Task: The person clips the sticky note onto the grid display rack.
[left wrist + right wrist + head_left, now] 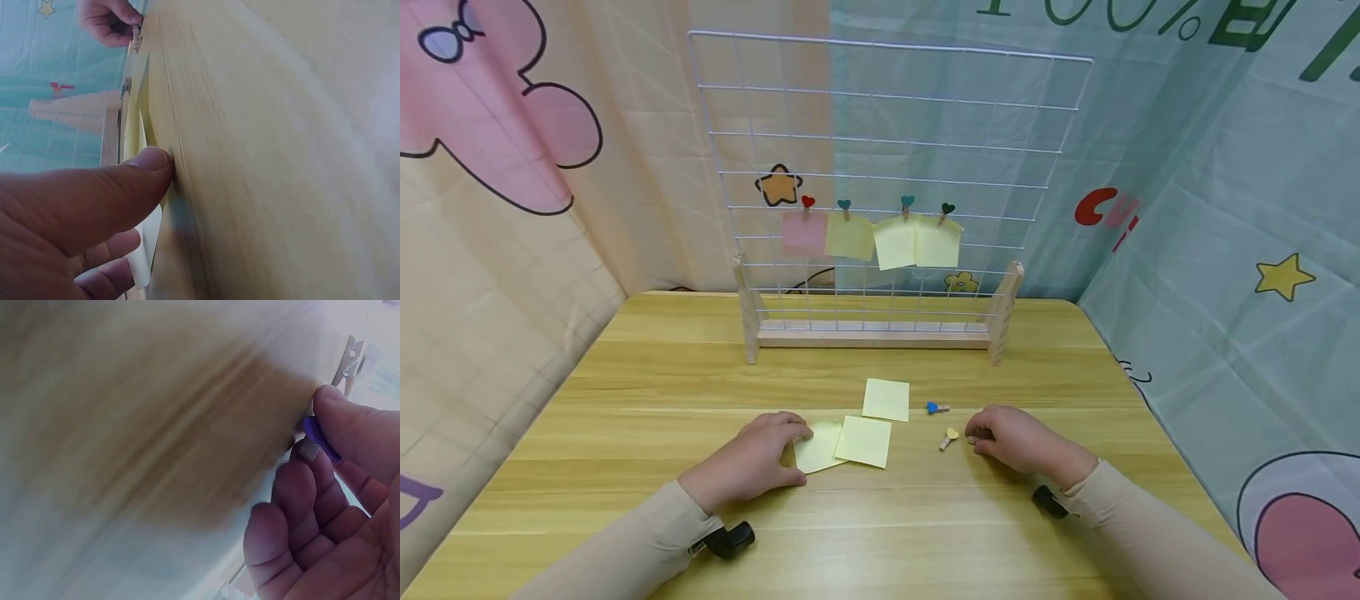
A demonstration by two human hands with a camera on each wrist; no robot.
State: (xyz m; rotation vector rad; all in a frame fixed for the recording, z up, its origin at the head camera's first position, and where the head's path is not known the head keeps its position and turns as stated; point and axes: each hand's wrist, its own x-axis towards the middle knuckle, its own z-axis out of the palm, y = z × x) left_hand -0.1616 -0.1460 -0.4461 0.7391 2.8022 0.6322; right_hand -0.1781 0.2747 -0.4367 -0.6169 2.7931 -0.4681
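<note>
My left hand (756, 458) is at the left edge of a pale yellow sticky note (814, 450), with the thumb and fingers about it. In the left wrist view the thumb is at the note's near side and the fingertips are by its raised end. A second yellow note (865, 442) overlaps it, and a third note (886, 399) lies just behind. My right hand (1018, 437) pinches a small clothespin with a purple heart (317, 437) between thumb and fingers, close above the table. Beside it lie a yellow-heart clothespin (949, 439) and a blue-heart clothespin (937, 408).
Across the back of the table (925, 533) stands a white wire grid (880, 108) on a wooden base (872, 339). A pink note (804, 234) and several yellow notes (850, 237) hang from it by heart clothespins. Printed curtains (1195, 250) surround the table.
</note>
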